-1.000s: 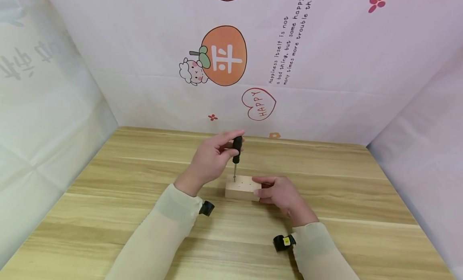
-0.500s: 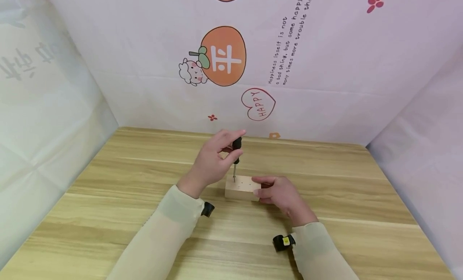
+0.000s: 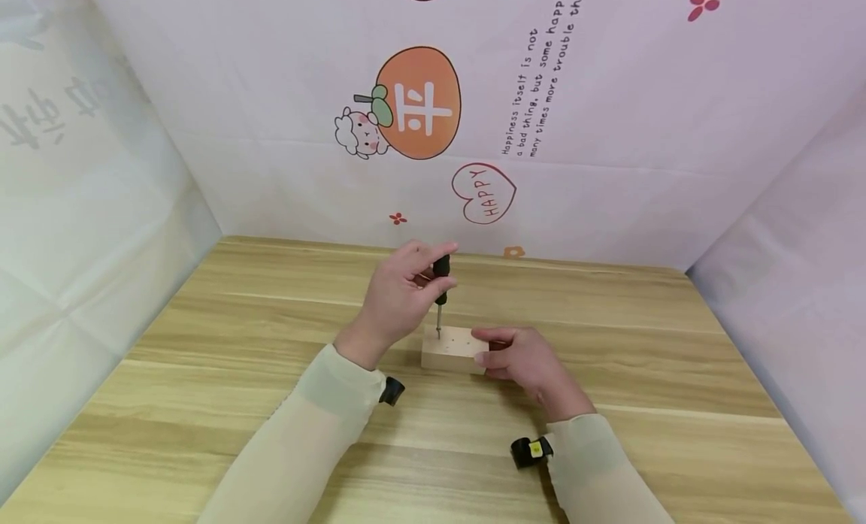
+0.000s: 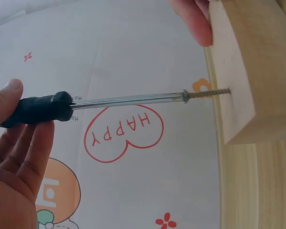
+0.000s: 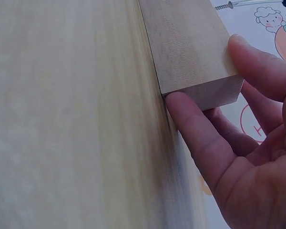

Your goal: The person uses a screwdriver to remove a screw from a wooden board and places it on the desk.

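My left hand point(image 3: 399, 295) grips the black handle of a screwdriver point(image 4: 124, 101), which stands upright over the left end of a pale wooden block point(image 3: 452, 351). At the screwdriver's tip is a screw point(image 4: 207, 93); its point sits in the block's top face and most of its thread shows above the wood. With its thumb and fingers my right hand point(image 3: 531, 362) holds the block's right end. In the right wrist view the thumb lies on the edge of the block point(image 5: 190, 43) and a fingertip presses its end face. Several small dark marks dot the top.
The block rests on a wood-grain table point(image 3: 419, 449). Behind it hangs a white printed cloth point(image 3: 284, 133), and pale cloth point(image 3: 778, 246) also closes off the right and left sides. A small black camera point(image 3: 531, 452) is worn at each wrist.
My left hand's fingers and thumb shift slightly around the screwdriver handle. The block, the screw and my right hand stay in place.
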{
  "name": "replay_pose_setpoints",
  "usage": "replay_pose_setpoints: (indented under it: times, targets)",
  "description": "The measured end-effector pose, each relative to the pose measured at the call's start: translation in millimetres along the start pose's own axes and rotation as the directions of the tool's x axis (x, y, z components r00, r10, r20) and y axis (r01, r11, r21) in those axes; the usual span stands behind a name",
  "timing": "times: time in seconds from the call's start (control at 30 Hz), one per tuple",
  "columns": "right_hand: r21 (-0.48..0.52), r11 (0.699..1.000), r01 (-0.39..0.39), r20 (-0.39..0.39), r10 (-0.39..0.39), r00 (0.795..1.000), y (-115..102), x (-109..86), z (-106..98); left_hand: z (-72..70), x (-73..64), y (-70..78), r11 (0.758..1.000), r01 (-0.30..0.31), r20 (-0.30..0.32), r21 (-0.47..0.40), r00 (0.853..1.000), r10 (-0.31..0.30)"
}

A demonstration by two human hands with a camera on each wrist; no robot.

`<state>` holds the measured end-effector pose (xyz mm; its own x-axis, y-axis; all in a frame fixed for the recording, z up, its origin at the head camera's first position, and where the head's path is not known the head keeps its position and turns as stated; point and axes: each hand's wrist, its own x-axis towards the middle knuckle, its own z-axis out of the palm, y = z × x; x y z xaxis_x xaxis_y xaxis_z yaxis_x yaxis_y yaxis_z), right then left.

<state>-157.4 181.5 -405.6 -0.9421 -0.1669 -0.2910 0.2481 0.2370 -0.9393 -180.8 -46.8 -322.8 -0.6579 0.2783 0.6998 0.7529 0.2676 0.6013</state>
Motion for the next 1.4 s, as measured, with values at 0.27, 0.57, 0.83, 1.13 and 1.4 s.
replay_pose_setpoints:
  times: [0.27, 0.57, 0.83, 1.13, 1.4]
  targets:
    - [-0.004, 1.0, 0.003, 0.004, -0.003, 1.0, -2.6, -0.9, -0.6, -1.9, -0.3, 2.0, 1.0, 0.016, 0.097, 0.003, 0.995, -0.016]
    - [-0.008, 1.0, 0.003, 0.004, -0.003, 1.0, -2.4, -0.7, -1.3, -3.1, 0.6, 3.4, 0.998, 0.017, 0.009, 0.057, 1.0, -0.017]
    - [-0.005, 1.0, -0.009, -0.004, 0.009, 1.0, -2.4, -0.2, -0.5, -3.7, -1.1, 1.3, 1.0, 0.02, 0.098, 0.011, 0.995, -0.021]
    - [-0.012, 1.0, 0.004, -0.004, -0.004, 1.0, -1.1, 0.7, -0.6, -4.5, -2.5, -2.9, 0.998, 0.014, 0.047, -0.062, 0.999, -0.011]
    - [-0.017, 1.0, 0.013, 0.005, -0.013, 1.0, -2.2, 0.5, -0.1, -7.0, -2.3, -3.9, 0.999, 0.038, 0.027, -0.03, 0.999, -0.037]
